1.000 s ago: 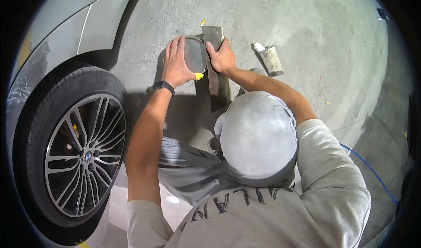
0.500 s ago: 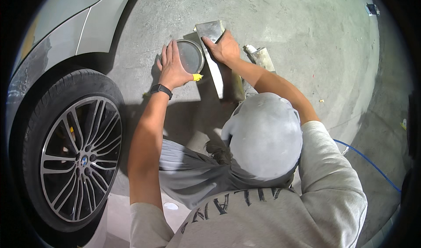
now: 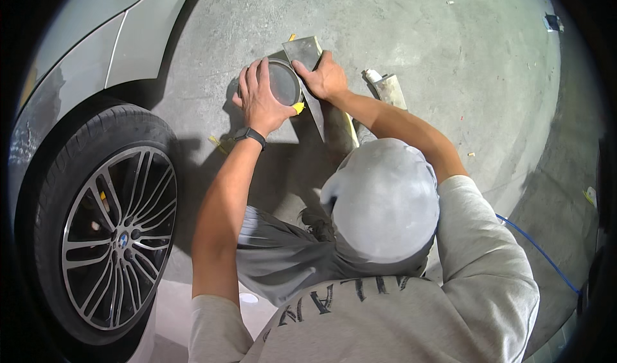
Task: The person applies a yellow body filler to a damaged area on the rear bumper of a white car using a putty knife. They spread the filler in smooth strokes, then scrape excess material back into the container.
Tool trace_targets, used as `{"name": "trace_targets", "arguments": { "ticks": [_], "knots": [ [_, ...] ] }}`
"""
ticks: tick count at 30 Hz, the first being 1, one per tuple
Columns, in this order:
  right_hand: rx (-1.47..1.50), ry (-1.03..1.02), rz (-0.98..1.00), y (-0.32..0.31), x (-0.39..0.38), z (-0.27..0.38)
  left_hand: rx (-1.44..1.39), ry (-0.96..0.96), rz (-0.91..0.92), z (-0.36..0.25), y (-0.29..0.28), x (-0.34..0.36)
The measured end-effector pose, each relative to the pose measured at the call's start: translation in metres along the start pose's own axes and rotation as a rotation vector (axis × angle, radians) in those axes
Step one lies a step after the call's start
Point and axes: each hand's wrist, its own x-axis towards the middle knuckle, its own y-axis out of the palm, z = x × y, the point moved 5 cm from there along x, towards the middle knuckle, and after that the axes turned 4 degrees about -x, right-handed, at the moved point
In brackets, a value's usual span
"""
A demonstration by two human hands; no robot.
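My left hand (image 3: 263, 103) is wrapped round the left and near side of a round can (image 3: 285, 83) with a dull grey top and a raised metal rim. A small yellow piece (image 3: 299, 108) shows at the left thumb; whether it is held or stuck there I cannot tell. My right hand (image 3: 324, 79) grips a flat grey plate (image 3: 301, 50), thumb on its face, at the can's right side. The plate tapers toward me and is tilted; whether it touches the rim I cannot make out. The right fingers are partly hidden behind it.
A car wheel (image 3: 122, 241) and a patchy grey car body (image 3: 77, 48) stand on the left. Right of my right hand, a pale tube with a white cap (image 3: 389, 92) lies on the concrete floor (image 3: 437, 54). A blue hose (image 3: 536, 250) runs at the right.
My right hand has drawn the plate slightly nearer and to the left, and its angle has altered, so its long edge shines less. My left hand stays on the can.
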Motion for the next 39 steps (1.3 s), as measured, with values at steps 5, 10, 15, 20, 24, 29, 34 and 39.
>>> {"name": "trace_targets", "arguments": {
  "ticks": [5,10,15,20,24,29,34,39],
  "knots": [
    [0.053,-0.009,0.01,0.011,0.007,-0.008,0.024,0.033,-0.031,-0.002,0.001,0.001],
    [0.048,-0.031,0.034,0.018,0.013,-0.011,0.047,0.02,-0.018,-0.003,0.002,0.003],
    [0.16,0.0,0.076,0.028,0.008,-0.01,0.03,-0.005,-0.006,-0.004,0.0,0.002],
    [0.131,0.081,0.101,0.0,0.016,-0.012,0.032,0.206,0.121,-0.01,-0.012,0.009],
    [-0.015,-0.026,0.159,-0.048,0.034,-0.01,0.212,0.497,0.299,-0.018,-0.015,0.006],
    [-0.262,-0.198,-0.021,-0.07,0.017,-0.007,0.173,-0.096,0.129,-0.01,0.0,-0.018],
    [-0.265,-0.236,0.019,-0.052,0.002,0.005,0.056,-0.284,-0.11,-0.024,0.014,-0.018],
    [-0.251,-0.151,0.038,-0.037,0.009,0.006,0.071,-0.344,-0.052,-0.025,0.012,-0.009]
  ]
}}
